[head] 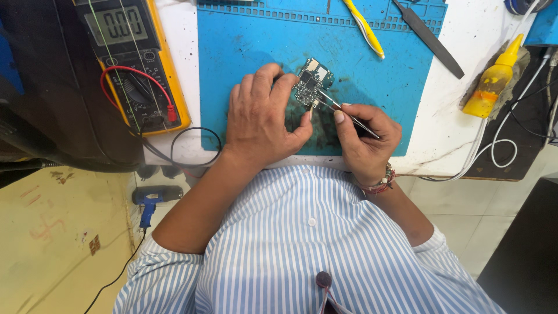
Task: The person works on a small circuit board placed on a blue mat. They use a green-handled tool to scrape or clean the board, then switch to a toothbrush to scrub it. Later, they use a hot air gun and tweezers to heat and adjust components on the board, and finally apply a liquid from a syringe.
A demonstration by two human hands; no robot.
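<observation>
One circuit board (313,86) was pinned by left hand (263,116), long axis toward frame's upper right; tweezers (347,113) were pinched in right hand (365,136), tips upper left.

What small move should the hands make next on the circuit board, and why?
Probably ease the thin metal tweezers slightly further in: their tips meet the edge of the small green circuit board, which the left hand steadies while the right hand holds them.

White worktable (459,131) above pale tiled floor (465,221).
</observation>
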